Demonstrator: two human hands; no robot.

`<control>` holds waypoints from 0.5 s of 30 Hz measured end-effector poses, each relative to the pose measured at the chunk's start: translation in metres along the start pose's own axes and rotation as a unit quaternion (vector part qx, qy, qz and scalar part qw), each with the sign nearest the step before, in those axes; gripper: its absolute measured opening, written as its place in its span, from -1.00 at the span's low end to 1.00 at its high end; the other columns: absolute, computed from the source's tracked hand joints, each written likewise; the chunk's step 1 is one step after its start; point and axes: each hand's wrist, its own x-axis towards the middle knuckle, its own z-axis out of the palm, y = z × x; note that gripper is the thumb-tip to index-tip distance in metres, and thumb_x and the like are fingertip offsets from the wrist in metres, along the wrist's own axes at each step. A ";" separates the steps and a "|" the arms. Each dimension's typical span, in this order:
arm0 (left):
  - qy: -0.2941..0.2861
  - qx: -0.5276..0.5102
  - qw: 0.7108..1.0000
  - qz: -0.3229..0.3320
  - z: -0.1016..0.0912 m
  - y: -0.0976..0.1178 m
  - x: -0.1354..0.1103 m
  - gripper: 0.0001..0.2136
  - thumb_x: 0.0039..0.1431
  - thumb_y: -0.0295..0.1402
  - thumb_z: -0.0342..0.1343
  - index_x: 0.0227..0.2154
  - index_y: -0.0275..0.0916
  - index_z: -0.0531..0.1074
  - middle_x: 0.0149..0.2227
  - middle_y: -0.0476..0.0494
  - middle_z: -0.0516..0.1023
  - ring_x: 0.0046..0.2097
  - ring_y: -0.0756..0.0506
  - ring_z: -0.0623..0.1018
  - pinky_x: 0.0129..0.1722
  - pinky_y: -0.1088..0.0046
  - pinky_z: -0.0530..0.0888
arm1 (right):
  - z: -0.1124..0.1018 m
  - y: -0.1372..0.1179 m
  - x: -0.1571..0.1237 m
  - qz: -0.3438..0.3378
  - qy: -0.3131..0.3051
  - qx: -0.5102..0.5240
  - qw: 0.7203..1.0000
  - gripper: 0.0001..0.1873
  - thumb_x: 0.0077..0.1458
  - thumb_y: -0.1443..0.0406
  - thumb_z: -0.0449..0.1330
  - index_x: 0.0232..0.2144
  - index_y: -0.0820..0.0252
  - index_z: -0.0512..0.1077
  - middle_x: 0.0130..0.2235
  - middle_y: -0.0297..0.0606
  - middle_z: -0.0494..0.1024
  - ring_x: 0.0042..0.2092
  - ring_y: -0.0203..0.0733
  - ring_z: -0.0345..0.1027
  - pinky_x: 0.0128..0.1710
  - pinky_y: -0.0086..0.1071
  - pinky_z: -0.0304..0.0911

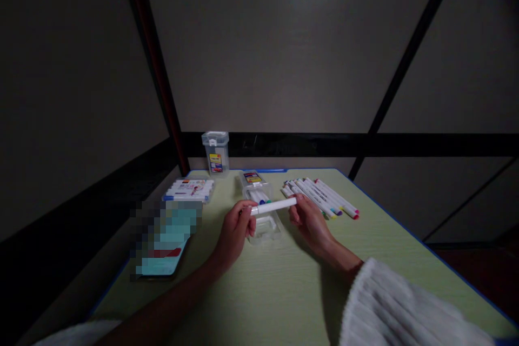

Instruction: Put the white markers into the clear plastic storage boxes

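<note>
- Holding one white marker (278,205) between two hands: left hand (235,228) at one end, right hand (310,223) at the other.
- Marker, position: raised in front of the open plastic box, nearly level, its right end slightly higher; a seam shows close to the left hand.
- Left hand, grip: thumb and fingers closed around the marker's left end; the remaining fingers curled.
- Right hand, grip: fingertips pinched on the marker's right end; other fingers loosely bent.
- Plastic box, clear, open: labelled far part (252,178) with several white markers (258,196) at it, blue and green ends showing; shallow near part (266,230) below the held marker. Whether the two parts are joined cannot be told.
- Loose markers (318,197), white with coloured ends, red, yellow and purple among them: laid side by side in a slanting group, beyond the right hand.
- Tall container (216,161), clear, lidded, labelled: upright at the far left of the table.
- Flat case (190,189) of white markers, printed front: lying at left.
- Phone (164,248), partly pixelated: nearer, left of the left hand.
- Table (259,297), pale green, blue edging.
- Sleeve (399,308), white: on the right arm.
</note>
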 end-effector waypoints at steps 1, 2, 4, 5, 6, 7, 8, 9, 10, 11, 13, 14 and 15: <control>-0.007 0.001 1.000 0.006 0.000 0.000 0.000 -0.74 0.06 -0.18 -0.12 -0.36 -0.30 0.28 -0.71 0.13 0.23 -0.66 0.09 0.22 -0.66 0.61 0.15 | 0.000 0.000 0.000 -0.001 0.002 0.002 1.000 -0.69 -0.11 0.07 0.18 -0.55 0.19 0.27 -0.75 -0.52 0.12 -0.67 -0.44 -0.15 -0.68 -0.49 -0.21; -0.015 0.004 1.000 0.010 0.000 -0.001 -0.001 -0.76 0.06 -0.21 -0.11 -0.34 -0.30 0.28 -0.70 0.13 0.23 -0.65 0.09 0.22 -0.65 0.60 0.16 | 0.000 0.000 0.000 -0.003 0.003 0.004 1.000 -0.69 -0.11 0.07 0.18 -0.55 0.19 0.27 -0.75 -0.52 0.11 -0.67 -0.44 -0.15 -0.68 -0.49 -0.21; -0.032 0.013 0.999 0.012 0.000 0.000 -0.003 -0.78 0.06 -0.27 -0.10 -0.31 -0.30 0.28 -0.68 0.12 0.23 -0.63 0.09 0.23 -0.62 0.60 0.18 | 0.000 -0.001 0.001 -0.006 0.007 0.003 1.000 -0.69 -0.12 0.07 0.18 -0.55 0.19 0.28 -0.76 -0.52 0.11 -0.68 -0.43 -0.15 -0.69 -0.48 -0.22; -0.040 0.019 0.999 0.013 0.001 0.000 -0.004 -0.79 0.05 -0.29 -0.09 -0.30 -0.30 0.29 -0.67 0.12 0.22 -0.62 0.09 0.23 -0.61 0.60 0.19 | -0.001 -0.001 0.001 -0.006 0.010 0.000 1.000 -0.69 -0.12 0.07 0.18 -0.56 0.19 0.28 -0.76 -0.52 0.10 -0.68 -0.43 -0.16 -0.69 -0.48 -0.23; -0.048 0.026 0.998 0.013 0.001 0.000 -0.005 -0.79 0.05 -0.31 -0.08 -0.28 -0.30 0.30 -0.66 0.12 0.22 -0.61 0.09 0.24 -0.60 0.60 0.20 | -0.001 -0.001 0.001 -0.006 0.013 -0.003 1.000 -0.68 -0.12 0.06 0.18 -0.57 0.19 0.27 -0.76 -0.52 0.10 -0.68 -0.43 -0.16 -0.69 -0.47 -0.23; -0.055 0.033 0.998 0.014 0.001 0.001 -0.006 -0.79 0.04 -0.32 -0.06 -0.27 -0.29 0.31 -0.65 0.11 0.22 -0.60 0.08 0.25 -0.59 0.60 0.21 | -0.001 -0.001 0.001 -0.004 0.016 -0.008 1.000 -0.67 -0.13 0.06 0.18 -0.59 0.18 0.25 -0.76 -0.52 0.10 -0.68 -0.43 -0.16 -0.69 -0.47 -0.23; -0.062 0.041 0.997 0.015 0.001 0.001 -0.007 -0.78 0.03 -0.33 -0.05 -0.26 -0.29 0.32 -0.64 0.10 0.23 -0.58 0.08 0.26 -0.57 0.59 0.23 | -0.002 -0.001 0.002 -0.003 0.018 -0.013 1.000 -0.66 -0.13 0.06 0.18 -0.60 0.18 0.24 -0.76 -0.51 0.10 -0.67 -0.43 -0.16 -0.69 -0.47 -0.23; -0.067 0.048 0.996 0.017 0.001 0.001 -0.007 -0.77 0.02 -0.34 -0.04 -0.25 -0.28 0.33 -0.62 0.09 0.25 -0.57 0.07 0.27 -0.56 0.60 0.24 | -0.002 -0.001 0.002 -0.002 0.019 -0.018 1.000 -0.65 -0.12 0.05 0.18 -0.62 0.18 0.22 -0.76 -0.51 0.10 -0.67 -0.42 -0.16 -0.69 -0.46 -0.22; -0.071 0.056 0.996 0.019 0.001 0.001 -0.008 -0.77 0.01 -0.35 -0.02 -0.24 -0.27 0.34 -0.60 0.07 0.27 -0.55 0.07 0.28 -0.56 0.60 0.24 | -0.002 -0.001 0.002 -0.001 0.019 -0.023 1.000 -0.64 -0.12 0.05 0.17 -0.64 0.17 0.20 -0.76 -0.51 0.10 -0.67 -0.42 -0.16 -0.68 -0.46 -0.22; -0.071 0.062 0.995 0.019 0.001 0.001 -0.008 -0.77 0.00 -0.36 -0.01 -0.24 -0.26 0.35 -0.57 0.05 0.29 -0.54 0.07 0.29 -0.56 0.60 0.25 | -0.002 -0.001 0.001 -0.001 0.018 -0.028 0.999 -0.63 -0.11 0.05 0.17 -0.66 0.17 0.19 -0.76 -0.50 0.09 -0.66 -0.42 -0.15 -0.68 -0.46 -0.22; -0.066 0.068 0.995 0.020 0.001 0.001 -0.009 -0.77 -0.01 -0.37 0.00 -0.25 -0.26 0.37 -0.54 0.03 0.32 -0.53 0.06 0.30 -0.56 0.61 0.25 | -0.002 -0.002 0.001 -0.006 0.018 -0.033 0.999 -0.61 -0.10 0.04 0.16 -0.68 0.17 0.17 -0.75 -0.50 0.08 -0.66 -0.41 -0.15 -0.68 -0.46 -0.21; -0.061 0.068 0.996 0.022 0.001 0.001 -0.009 -0.78 -0.01 -0.38 0.01 -0.26 -0.26 0.37 -0.53 0.02 0.33 -0.53 0.06 0.30 -0.56 0.61 0.25 | -0.002 -0.002 0.001 -0.008 0.018 -0.034 0.999 -0.61 -0.10 0.05 0.16 -0.68 0.16 0.16 -0.75 -0.50 0.07 -0.66 -0.41 -0.15 -0.68 -0.46 -0.21; -0.058 0.068 0.996 0.024 0.001 0.000 -0.009 -0.78 -0.01 -0.38 0.00 -0.26 -0.26 0.38 -0.53 0.02 0.34 -0.53 0.06 0.30 -0.56 0.60 0.25 | -0.002 -0.002 0.000 -0.008 0.019 -0.035 0.999 -0.62 -0.10 0.05 0.16 -0.67 0.16 0.16 -0.75 -0.51 0.07 -0.66 -0.41 -0.15 -0.68 -0.46 -0.20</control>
